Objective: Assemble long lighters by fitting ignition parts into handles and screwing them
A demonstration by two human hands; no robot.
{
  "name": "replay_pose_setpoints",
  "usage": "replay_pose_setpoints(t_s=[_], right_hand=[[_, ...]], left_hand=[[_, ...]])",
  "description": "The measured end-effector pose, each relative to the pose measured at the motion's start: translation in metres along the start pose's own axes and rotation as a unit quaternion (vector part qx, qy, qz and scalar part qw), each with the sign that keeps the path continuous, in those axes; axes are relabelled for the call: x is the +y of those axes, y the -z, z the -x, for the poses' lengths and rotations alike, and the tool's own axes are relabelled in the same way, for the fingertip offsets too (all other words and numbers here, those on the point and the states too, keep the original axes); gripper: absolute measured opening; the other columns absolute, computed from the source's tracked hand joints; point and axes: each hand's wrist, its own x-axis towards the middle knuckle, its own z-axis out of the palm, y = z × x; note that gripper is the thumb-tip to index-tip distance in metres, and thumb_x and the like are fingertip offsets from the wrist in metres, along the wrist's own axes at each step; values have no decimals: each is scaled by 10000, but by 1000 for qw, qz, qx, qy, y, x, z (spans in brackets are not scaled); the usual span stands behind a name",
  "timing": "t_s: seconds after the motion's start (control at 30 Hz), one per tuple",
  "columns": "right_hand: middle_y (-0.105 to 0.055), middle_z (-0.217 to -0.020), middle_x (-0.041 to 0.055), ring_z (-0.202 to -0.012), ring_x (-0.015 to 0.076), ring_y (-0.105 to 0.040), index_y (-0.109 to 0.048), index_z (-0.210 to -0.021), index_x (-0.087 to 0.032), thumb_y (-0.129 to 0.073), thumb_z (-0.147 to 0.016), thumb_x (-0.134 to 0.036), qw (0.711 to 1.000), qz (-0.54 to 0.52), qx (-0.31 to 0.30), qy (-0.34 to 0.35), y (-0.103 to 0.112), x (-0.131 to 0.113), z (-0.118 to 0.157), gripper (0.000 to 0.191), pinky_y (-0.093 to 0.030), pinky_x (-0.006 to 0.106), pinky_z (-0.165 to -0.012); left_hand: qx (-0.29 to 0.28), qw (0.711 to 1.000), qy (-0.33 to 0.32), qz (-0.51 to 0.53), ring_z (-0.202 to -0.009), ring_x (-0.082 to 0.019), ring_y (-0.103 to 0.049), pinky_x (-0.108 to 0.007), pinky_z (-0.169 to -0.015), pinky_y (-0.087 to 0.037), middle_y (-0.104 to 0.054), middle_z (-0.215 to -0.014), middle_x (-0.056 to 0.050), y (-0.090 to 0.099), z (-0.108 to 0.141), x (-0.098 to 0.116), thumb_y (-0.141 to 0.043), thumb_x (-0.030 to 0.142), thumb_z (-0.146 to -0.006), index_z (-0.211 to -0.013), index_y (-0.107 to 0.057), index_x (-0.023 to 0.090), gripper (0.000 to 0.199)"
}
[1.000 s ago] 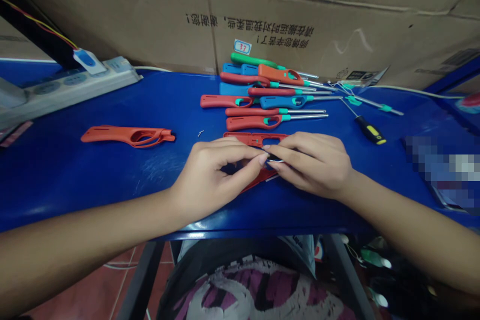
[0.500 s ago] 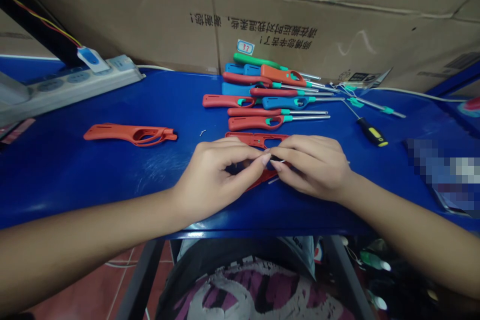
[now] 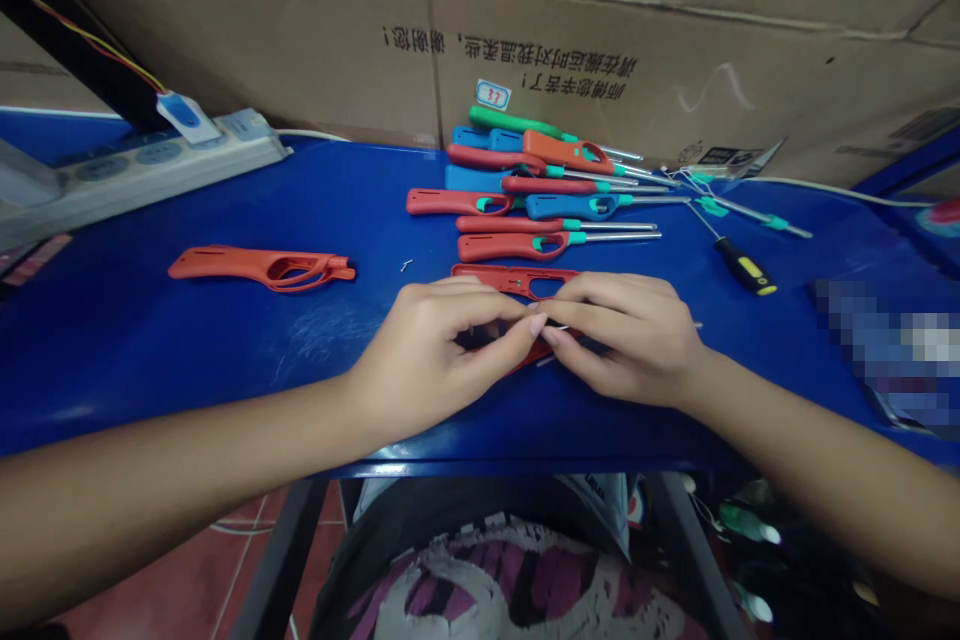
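Note:
Near the front of the blue table, my left hand and my right hand meet fingertip to fingertip, both closed in a pinch. Whatever small part lies between them is mostly hidden; a thin white wire or strip shows by the right fingers. Just behind the hands lies a red lighter half-shell with its inner side up. Another red shell piece shows partly beneath my fingers. To the left rests an orange-red lighter body without a metal tube.
Several long-tube lighters in red, blue, green and orange are piled behind. A screwdriver lies to their right. At left is a power strip; a cardboard box stands along the back. Tiny metal pieces lie left of the shell.
My fingertips have shifted very slightly, with both hands still together over the red shell pieces. Everything else on the table stays in place.

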Motion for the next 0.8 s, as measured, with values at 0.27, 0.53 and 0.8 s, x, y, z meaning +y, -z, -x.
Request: replay_pose_setpoints(t_s=[0.27,0.53,0.8], right_hand=[[-727,-864,70,-734,151,-684,-723,-1024,-123,-681,-909,-273,999,-39,-28,-17,3,3,-2,194,-508,263,-621],[-723,-780,38,-624,88,-621,-727,-1021,-108,-665,-900,-158,977,-191,-19,-91,3,-3,-4,145,-503,198,-597],[-721,-786,58,-693,118,-656,-731,-969,-107,-630,-909,-120,980,-176,7,-90,-3,-5,-6,118,-521,227,-624]], left_hand=[[0,1000,29,3,-665,-97,-641,-197,-627,-477,-745,-767,2,1,0,-2,-670,213,-927,-861,-769,151,134],[2,999,32,-6,-631,-89,-611,-195,-599,-452,-725,-720,12,2,-1,-2,-674,210,-917,-803,-758,151,154],[-3,999,50,-8,-617,-83,-606,-194,-590,-438,-727,-717,24,1,-1,-1,-658,211,-927,-814,-772,165,166]])
